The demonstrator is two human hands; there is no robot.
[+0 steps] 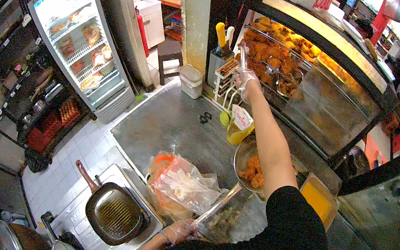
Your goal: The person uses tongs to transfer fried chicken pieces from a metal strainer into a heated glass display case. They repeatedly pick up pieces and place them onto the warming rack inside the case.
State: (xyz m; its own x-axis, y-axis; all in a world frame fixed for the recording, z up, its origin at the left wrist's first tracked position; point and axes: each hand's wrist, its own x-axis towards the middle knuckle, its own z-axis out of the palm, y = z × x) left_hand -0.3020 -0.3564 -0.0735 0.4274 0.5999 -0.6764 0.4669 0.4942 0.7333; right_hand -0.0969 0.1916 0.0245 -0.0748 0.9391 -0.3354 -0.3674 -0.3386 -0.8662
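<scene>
My left hand, in a clear plastic glove, is closed around the long handle of a metal strainer. Several pieces of fried chicken lie in its round bowl, partly hidden by my right arm. My right hand, also gloved, reaches far forward with metal tongs. The tongs' tips are at the left side of a lit display warmer holding many browned chicken pieces. Whether the tips grip a piece is too small to tell.
A metal worktop carries plastic bags, scissors, a yellow-and-white pouch and a plastic tub. A square grill pan sits on the stove at lower left. An orange-filled tray is right of my arm. A lit fridge stands left.
</scene>
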